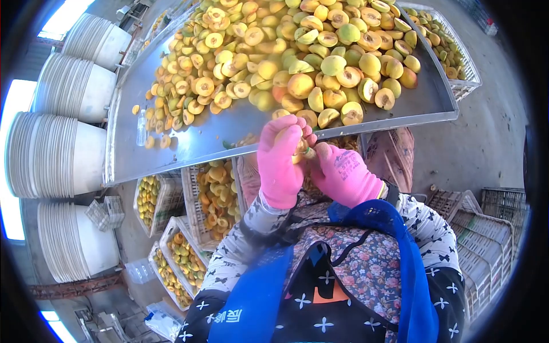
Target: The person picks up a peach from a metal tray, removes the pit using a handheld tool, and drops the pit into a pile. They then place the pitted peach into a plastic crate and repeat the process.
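Observation:
My left hand [280, 163], in a pink glove, is closed round a yellow peach [299, 150], mostly covered by the fingers. My right hand [346, 176], also in a pink glove, meets it from the right with thumb and fingers closed. A small tool [309, 152] with a bit of green sticks out from the right hand against the peach; its kind is hidden. Both hands are at the near edge of a metal table [194, 150]. Beyond them lies a big heap of peaches [274, 63], many halved, several with pits or brown hollows showing.
Plastic crates of peaches [214, 197] stand below the table on the left. Another full crate [457, 51] is past its right end. Stacked crates [486, 251] stand at my right. Large white ribbed tubs [57, 154] line the left side. A clear bottle-like object [141, 127] lies on the table.

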`<state>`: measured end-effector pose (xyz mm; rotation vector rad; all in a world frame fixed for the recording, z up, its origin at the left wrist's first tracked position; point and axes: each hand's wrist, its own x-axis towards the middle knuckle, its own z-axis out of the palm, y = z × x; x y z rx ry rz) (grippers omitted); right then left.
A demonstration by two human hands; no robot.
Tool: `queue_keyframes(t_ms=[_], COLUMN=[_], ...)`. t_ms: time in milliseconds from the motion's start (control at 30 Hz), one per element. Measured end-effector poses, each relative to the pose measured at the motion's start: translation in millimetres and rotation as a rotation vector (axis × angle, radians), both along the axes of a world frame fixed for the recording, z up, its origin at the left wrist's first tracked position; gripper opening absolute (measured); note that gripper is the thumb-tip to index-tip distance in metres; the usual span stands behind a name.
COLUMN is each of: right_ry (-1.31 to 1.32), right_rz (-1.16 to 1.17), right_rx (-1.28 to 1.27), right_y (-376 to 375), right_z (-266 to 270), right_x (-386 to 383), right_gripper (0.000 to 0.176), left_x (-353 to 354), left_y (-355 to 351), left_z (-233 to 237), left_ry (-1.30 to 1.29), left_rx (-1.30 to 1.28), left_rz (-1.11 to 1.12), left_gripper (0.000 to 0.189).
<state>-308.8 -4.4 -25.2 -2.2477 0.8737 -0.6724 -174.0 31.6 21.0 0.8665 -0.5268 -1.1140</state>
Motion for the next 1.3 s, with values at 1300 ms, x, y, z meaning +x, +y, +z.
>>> queue_keyframes(t_ms=[1300], right_ry=[0.361], right_rz=[0.340], right_rx=[0.321], right_y=[-20.4], right_z=[-37.7], right_x=[-48.1], right_gripper=[0.037], left_x=[141.4], left_y=[-12.3], left_z=[-58.3], left_ry=[-1.152], left_rx=[0.518], left_rz=[-0.075], left_gripper=[0.063])
